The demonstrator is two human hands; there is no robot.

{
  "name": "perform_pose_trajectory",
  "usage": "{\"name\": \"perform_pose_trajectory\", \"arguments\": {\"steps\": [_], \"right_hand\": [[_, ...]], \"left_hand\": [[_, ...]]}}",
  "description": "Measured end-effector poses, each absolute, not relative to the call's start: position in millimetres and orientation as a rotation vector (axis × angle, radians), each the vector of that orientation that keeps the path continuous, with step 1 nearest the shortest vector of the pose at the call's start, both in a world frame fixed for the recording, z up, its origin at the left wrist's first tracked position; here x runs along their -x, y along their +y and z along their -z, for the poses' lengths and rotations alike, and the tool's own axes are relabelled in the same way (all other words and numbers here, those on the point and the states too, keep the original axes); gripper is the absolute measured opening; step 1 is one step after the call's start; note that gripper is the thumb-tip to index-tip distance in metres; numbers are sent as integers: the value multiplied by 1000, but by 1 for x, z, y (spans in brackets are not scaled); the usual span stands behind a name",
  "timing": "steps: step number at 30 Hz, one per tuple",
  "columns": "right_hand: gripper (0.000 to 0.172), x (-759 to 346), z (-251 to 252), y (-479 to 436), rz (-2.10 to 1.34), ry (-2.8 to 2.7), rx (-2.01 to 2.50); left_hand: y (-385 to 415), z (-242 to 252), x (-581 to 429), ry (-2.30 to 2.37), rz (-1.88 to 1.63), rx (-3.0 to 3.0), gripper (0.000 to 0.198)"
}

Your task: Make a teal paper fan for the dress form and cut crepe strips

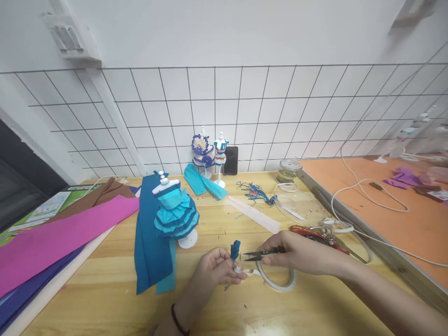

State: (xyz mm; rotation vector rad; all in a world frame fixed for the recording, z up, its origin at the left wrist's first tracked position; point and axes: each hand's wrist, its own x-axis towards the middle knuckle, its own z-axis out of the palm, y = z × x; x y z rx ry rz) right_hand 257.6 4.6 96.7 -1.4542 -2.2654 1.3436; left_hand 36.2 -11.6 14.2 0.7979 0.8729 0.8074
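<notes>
Pinched in my left hand (220,268) is a small dark blue piece of crepe paper (235,250), its gathered end pointing up. A narrow white tape strip (252,272) runs from my left fingers toward the tape roll (293,282) lying on the table. My right hand (297,252) grips small black scissors (261,254), their blades slightly apart and pointing left at the blue piece. Farther left stands a white mini dress form (163,184) wearing a tiered turquoise and dark blue paper dress (177,212). Beneath it lie dark blue crepe sheets (150,261).
Pink paper (77,228) and other coloured sheets cover the left side. Two dressed mini forms and a phone (231,161) stand by the wall. Blue scraps (259,192), a pale strip (254,213), a glass jar (289,171) and red-handled scissors (311,233) lie behind my right hand.
</notes>
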Motion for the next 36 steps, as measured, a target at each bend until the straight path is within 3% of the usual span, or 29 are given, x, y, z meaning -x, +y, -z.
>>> {"name": "perform_pose_trajectory", "arguments": {"steps": [12, 36], "right_hand": [[34, -244, -90, 20, -1683, -2396, 1337], [32, -245, -95, 14, -1652, -2391, 1262]], "left_hand": [[-19, -18, -35, 766, -611, -851, 43], [-15, -14, -34, 813, -620, -825, 38]]}}
